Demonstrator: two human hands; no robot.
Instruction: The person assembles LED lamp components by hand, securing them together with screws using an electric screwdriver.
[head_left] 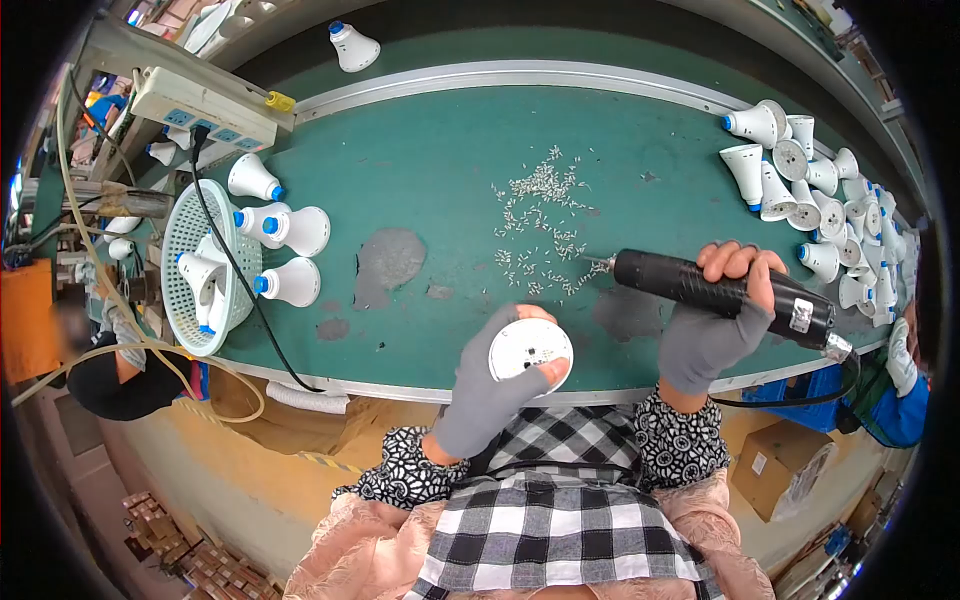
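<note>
In a grey fingerless glove, my left hand point(490, 390) is closed round a white lamp housing point(520, 347), its round face with small dark parts turned up. My right hand point(720, 320), gloved the same way, grips a black electric screwdriver point(690, 282) lying level, its bit pointing left. The bit's tip is over the right edge of a scattered pile of small screws point(545, 183) on the green bench point(450, 130). The housing and the screwdriver are apart.
Many white lamp housings point(742, 170) crowd the right end. On the left, a pale green basket point(178, 270) holds housings, with several beside it. A black cable point(240, 285) runs from a power strip point(205, 108) over the basket. At the far left and right edges, parts of other people show.
</note>
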